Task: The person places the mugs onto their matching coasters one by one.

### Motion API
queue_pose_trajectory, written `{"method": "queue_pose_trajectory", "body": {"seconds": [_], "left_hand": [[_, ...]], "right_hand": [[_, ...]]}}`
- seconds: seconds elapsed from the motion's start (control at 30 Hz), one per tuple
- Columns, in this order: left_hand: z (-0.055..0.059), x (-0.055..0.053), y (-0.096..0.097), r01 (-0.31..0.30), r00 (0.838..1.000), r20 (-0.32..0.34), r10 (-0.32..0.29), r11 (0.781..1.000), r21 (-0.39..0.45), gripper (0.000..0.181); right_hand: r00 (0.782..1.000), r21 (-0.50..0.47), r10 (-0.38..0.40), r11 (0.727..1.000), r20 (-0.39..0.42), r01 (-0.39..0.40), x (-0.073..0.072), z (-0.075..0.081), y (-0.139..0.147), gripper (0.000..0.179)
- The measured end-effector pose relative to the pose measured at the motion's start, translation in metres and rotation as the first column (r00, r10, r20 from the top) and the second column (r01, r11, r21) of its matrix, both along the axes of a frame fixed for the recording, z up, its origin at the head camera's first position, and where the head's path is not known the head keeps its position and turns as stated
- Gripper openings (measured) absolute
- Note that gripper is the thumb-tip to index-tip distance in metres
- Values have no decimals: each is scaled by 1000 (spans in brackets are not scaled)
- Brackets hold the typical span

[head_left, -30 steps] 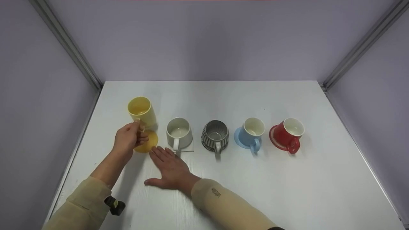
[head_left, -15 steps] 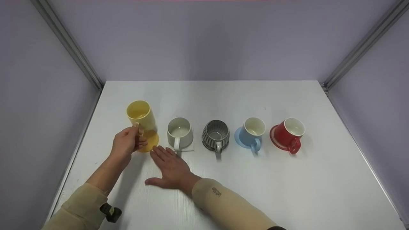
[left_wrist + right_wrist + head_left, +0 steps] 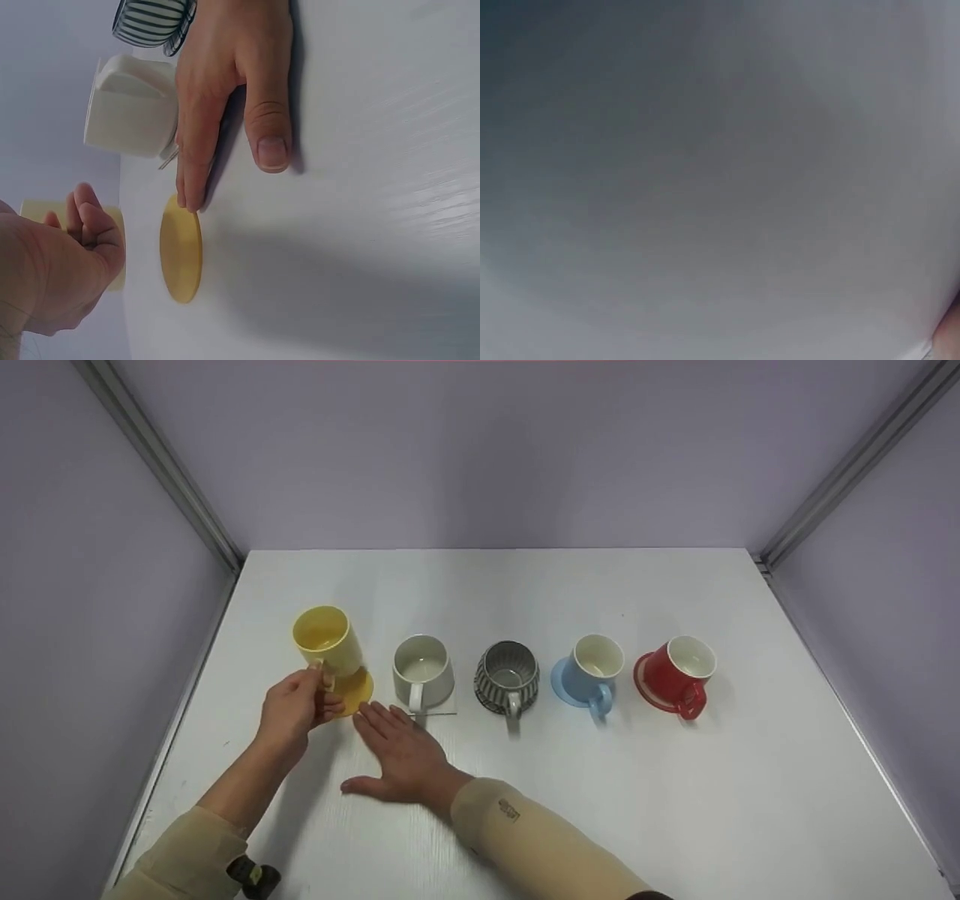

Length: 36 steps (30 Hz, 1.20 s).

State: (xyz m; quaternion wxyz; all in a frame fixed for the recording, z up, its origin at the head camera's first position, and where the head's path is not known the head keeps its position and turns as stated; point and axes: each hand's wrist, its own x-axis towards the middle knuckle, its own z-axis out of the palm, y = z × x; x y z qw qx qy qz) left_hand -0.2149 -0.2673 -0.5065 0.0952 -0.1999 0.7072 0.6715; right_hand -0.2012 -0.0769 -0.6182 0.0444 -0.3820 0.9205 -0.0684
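Observation:
My left hand (image 3: 289,706) pinches the handle of a yellow mug (image 3: 328,641), held upright. In the left wrist view the mug hangs above the table, behind the hand and partly hidden by it. A round yellow coaster (image 3: 180,251) lies flat on the table below, and in the head view the mug overlaps its far left part. My right hand (image 3: 405,757) lies palm down with straight fingers, the fingertips right at the coaster's near edge. Just right of the coaster stands a white mug (image 3: 435,682) on a square white coaster (image 3: 448,708).
To the right stand a grey striped mug (image 3: 504,679), a light blue mug (image 3: 585,679) on a blue coaster (image 3: 559,684), and a red mug (image 3: 664,675) on a red coaster (image 3: 645,694). Walls enclose the white table (image 3: 675,795). The right wrist view is a grey blur.
My left hand has brought the yellow mug nearer to me and slightly left, so it overlaps more of the coaster in the head view. My right hand stays in place.

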Motion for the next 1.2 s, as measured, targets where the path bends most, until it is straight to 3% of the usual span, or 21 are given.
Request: {"method": "queue_pose_trajectory", "body": {"seconds": [0.57,1.2], "left_hand": [[-6,12,1,3,1000,-15,-4,1000,-23,47],[-15,19,-2,9,1000,30,-8,999,-30,51]], "right_hand": [[1000,-15,0,1000,0,0,0,0,1,105],[1000,-20,-3,1000,13,3,0,0,1,106]]}}
